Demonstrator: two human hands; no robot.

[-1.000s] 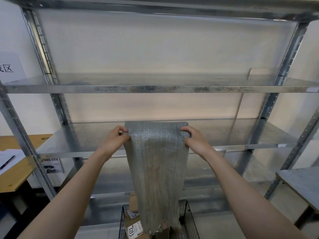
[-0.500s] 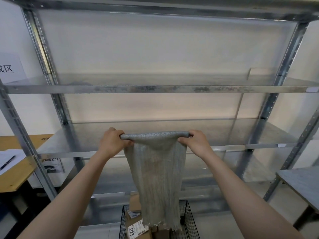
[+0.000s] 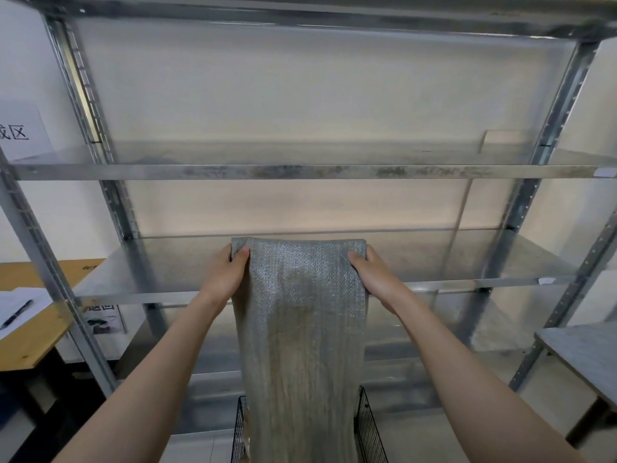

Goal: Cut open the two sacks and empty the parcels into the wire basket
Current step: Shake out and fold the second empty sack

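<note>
Where the grey woven sack (image 3: 300, 315) hangs, it drapes straight down in front of a galvanised steel rack (image 3: 554, 105), its lower end dropping into the black wire basket (image 3: 370, 429) on the floor. Left hand (image 3: 225, 274) pinches the top left corner, thumb in front, fingers behind. Right hand (image 3: 370, 274) is clamped on the top right corner the same way. The top edge is stretched flat between them, level with the middle shelf (image 3: 160, 272).

Shelf surfaces are bare sheet metal, dull and smudged; the upper shelf's (image 3: 300, 171) front lip shows dark scuffs. White wall behind. Left: a wooden table (image 3: 33, 342) with white paper (image 3: 10, 302) and a pen (image 3: 16, 314), and a wall sign (image 3: 20, 128) with printed characters. Right: the corner of a grey table (image 3: 587, 349). Pale tiled floor below.
</note>
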